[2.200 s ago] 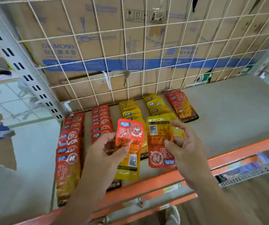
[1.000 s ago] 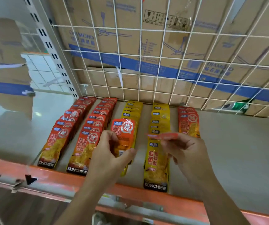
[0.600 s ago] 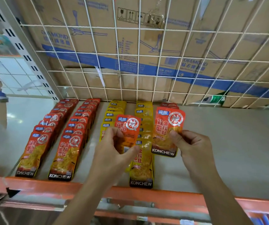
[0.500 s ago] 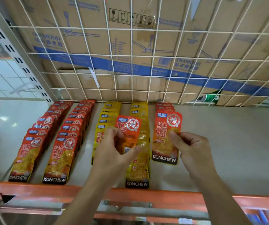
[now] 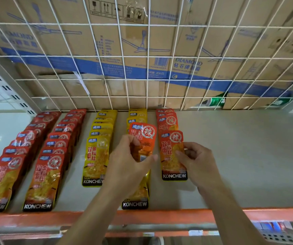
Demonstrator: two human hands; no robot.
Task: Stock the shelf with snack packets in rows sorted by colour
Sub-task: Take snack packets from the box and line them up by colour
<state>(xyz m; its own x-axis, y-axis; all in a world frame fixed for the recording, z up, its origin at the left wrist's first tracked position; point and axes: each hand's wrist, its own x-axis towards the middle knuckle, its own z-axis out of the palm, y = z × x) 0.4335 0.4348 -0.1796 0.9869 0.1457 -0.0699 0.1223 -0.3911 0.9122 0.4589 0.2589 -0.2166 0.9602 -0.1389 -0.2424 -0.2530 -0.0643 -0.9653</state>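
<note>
Blue-striped cardboard boxes (image 5: 161, 39) stand behind a white wire grid (image 5: 147, 57), a green item (image 5: 216, 101) among them.

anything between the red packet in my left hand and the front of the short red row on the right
Only the right hand, pinching another red foil snack packet at that row's front end on the grey shelf board; nothing else visible.
</note>
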